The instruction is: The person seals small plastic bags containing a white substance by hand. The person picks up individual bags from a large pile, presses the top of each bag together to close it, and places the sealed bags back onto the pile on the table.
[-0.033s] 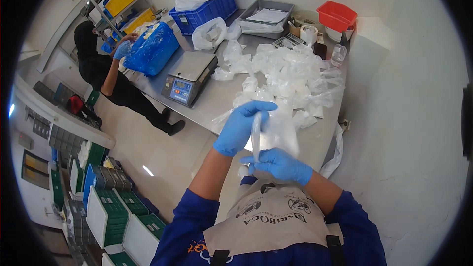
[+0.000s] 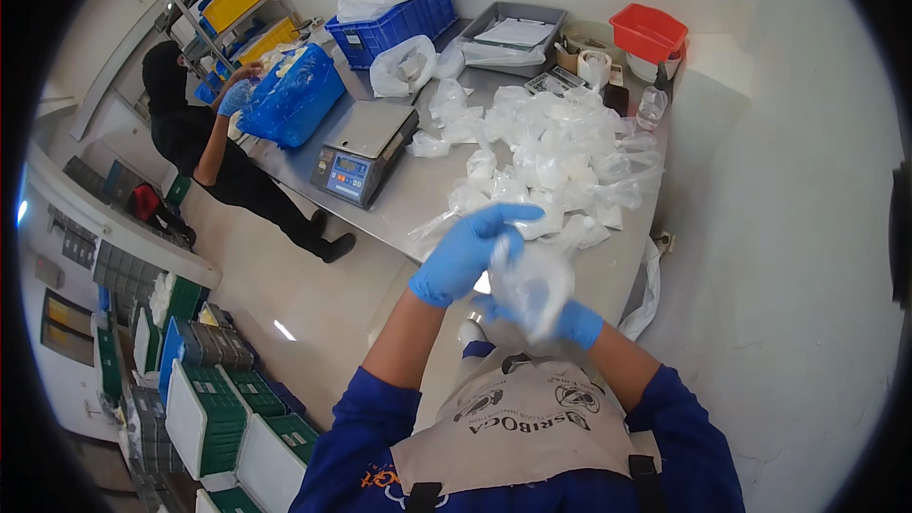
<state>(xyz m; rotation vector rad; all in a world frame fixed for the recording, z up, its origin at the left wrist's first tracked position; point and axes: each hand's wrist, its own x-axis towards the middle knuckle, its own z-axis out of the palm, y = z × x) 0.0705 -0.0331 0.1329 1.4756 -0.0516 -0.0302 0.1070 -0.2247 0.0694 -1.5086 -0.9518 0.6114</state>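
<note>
Head view: both hands are in blue gloves and meet at lower centre of the frame, just above the apron. The left hand (image 2: 465, 252) is uppermost, with its fingers curled loosely and its thumb stretched out to the right over the top of a clear bag (image 2: 532, 285). The right hand (image 2: 575, 321) sits below and to the right, closed on the bag's lower part and mostly hidden behind the plastic.

In the other frame the bag ran as a thin upright strip between the two hands. Now it is a wide, smeared blob between them, so it is being shaken or opened out. The blur hides how firmly the left hand grips it.

Above the hands, the steel table (image 2: 427, 190) carries a heap (image 2: 560, 152) of similar small bags at centre right. A scale (image 2: 366, 152) stands left of the heap. At upper left a co-worker (image 2: 190, 133) in black holds a big blue sack (image 2: 290, 95).
</note>
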